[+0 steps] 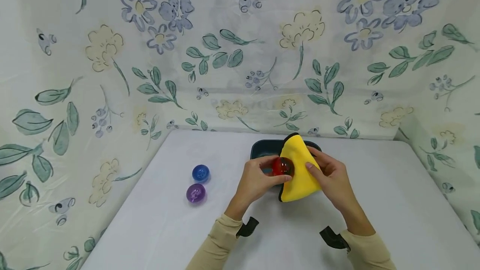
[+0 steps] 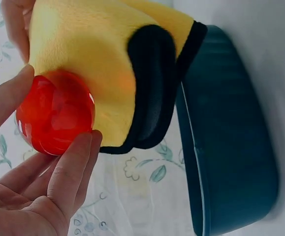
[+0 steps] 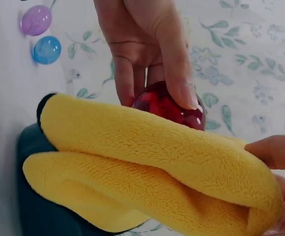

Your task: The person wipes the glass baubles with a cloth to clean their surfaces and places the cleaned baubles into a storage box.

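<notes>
At the frame's lower middle, forearms slanting inward, my left hand pinches a red ball while my right hand grips a folded yellow cloth.

A plain white table. On its left side sit two shiny, see-through balls, a purple ball nearer and a blue ball just beyond it. To their right, near the far edge, stands a dark teal tub.
</notes>
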Demonstrator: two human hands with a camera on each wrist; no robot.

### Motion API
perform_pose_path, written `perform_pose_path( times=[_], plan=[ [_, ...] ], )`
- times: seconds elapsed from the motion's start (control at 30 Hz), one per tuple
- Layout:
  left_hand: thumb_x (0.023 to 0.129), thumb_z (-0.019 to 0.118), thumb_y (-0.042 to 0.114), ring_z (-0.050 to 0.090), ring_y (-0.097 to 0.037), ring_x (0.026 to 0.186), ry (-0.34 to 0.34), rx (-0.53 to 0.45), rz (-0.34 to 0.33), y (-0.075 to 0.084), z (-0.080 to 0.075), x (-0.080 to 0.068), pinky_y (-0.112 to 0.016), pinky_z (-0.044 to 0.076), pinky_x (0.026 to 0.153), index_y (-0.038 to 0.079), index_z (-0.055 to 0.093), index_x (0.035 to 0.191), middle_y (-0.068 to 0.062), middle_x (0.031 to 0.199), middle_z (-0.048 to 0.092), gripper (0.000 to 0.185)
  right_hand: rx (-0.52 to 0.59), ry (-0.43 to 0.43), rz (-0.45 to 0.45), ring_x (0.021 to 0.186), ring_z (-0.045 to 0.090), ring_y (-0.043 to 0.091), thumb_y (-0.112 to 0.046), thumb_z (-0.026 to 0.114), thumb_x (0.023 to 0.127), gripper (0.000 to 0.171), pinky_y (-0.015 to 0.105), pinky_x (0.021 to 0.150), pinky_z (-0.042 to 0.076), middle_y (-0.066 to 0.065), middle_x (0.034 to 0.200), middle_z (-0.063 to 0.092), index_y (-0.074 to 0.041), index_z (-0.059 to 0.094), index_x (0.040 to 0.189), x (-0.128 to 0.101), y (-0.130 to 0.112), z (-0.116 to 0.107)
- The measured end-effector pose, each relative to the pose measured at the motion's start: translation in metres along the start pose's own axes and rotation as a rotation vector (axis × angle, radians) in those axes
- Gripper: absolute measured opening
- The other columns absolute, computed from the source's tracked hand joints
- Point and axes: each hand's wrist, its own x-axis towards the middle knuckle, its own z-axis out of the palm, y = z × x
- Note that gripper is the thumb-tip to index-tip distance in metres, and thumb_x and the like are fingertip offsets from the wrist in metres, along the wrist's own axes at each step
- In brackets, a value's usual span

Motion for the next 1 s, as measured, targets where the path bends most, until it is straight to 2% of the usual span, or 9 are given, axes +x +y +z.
perform_pose_path(
  times=[0.17,0.27,0.37,0.47,0.7,0.87,1.0],
  plan=[
    [0.082,0.089,0.032,0.07,-0.028,0.117,0.002,0.008,0.007,-0.001,0.001,-0.001,-0.04,0.062,0.096,0.005,0.067,0.134,-0.01,0.132,0.072,0.062,-0.044,-0.045,-0.037,0.1,0.072,0.02,-0.021,0.062,0.104,0.05,0.024,0.087,0.062,0.02,0.142,0.064,-0.008,0.052,0.151,-0.005,-0.002,0.006],
    [0.083,0.089,0.031,0.07,-0.028,0.117,0.007,0.002,0.025,-0.002,0.001,-0.001,-0.04,0.062,0.096,0.004,0.067,0.134,-0.011,0.132,0.072,0.062,-0.081,-0.073,-0.079,0.108,0.07,0.03,-0.018,0.063,0.104,0.052,0.03,0.089,0.064,0.021,0.145,0.061,-0.007,0.05,0.153,-0.007,-0.002,0.01],
    [0.083,0.089,0.03,0.071,-0.027,0.117,0.012,-0.011,0.044,-0.002,0.0,-0.001,-0.04,0.062,0.097,0.003,0.066,0.136,-0.011,0.132,0.072,0.063,-0.103,-0.102,-0.108,0.113,0.068,0.035,-0.013,0.065,0.102,0.056,0.034,0.09,0.064,0.022,0.149,0.057,-0.007,0.047,0.155,-0.007,-0.002,0.013],
    [0.083,0.088,0.029,0.071,-0.026,0.116,0.007,-0.016,0.057,-0.003,0.0,-0.002,-0.038,0.062,0.096,0.004,0.066,0.136,-0.009,0.132,0.072,0.062,-0.113,-0.121,-0.118,0.114,0.067,0.035,-0.01,0.064,0.101,0.058,0.033,0.091,0.064,0.021,0.15,0.056,-0.008,0.046,0.156,-0.008,-0.001,0.016],
    [0.084,0.087,0.032,0.071,-0.021,0.111,-0.029,-0.001,0.055,-0.003,0.005,-0.007,-0.029,0.063,0.09,0.01,0.069,0.134,-0.004,0.131,0.073,0.057,-0.168,-0.136,-0.159,0.101,0.068,0.024,-0.006,0.059,0.103,0.052,0.02,0.086,0.06,0.025,0.144,0.06,-0.006,0.048,0.154,-0.008,0.004,0.014],
    [0.084,0.088,0.03,0.07,-0.022,0.114,-0.044,0.002,0.081,-0.001,0.007,-0.01,-0.028,0.064,0.087,0.01,0.069,0.135,-0.005,0.131,0.072,0.058,-0.156,-0.163,-0.179,0.096,0.067,0.019,-0.003,0.056,0.103,0.051,0.017,0.084,0.059,0.027,0.143,0.06,-0.004,0.047,0.153,-0.006,0.008,0.009],
    [0.084,0.088,0.029,0.07,-0.023,0.115,-0.04,-0.008,0.101,0.0,0.007,-0.01,-0.028,0.064,0.087,0.01,0.069,0.134,-0.005,0.13,0.072,0.056,-0.136,-0.183,-0.154,0.096,0.067,0.018,-0.004,0.055,0.104,0.05,0.017,0.085,0.059,0.028,0.144,0.059,-0.004,0.046,0.154,-0.004,0.01,0.007]
  ],
)
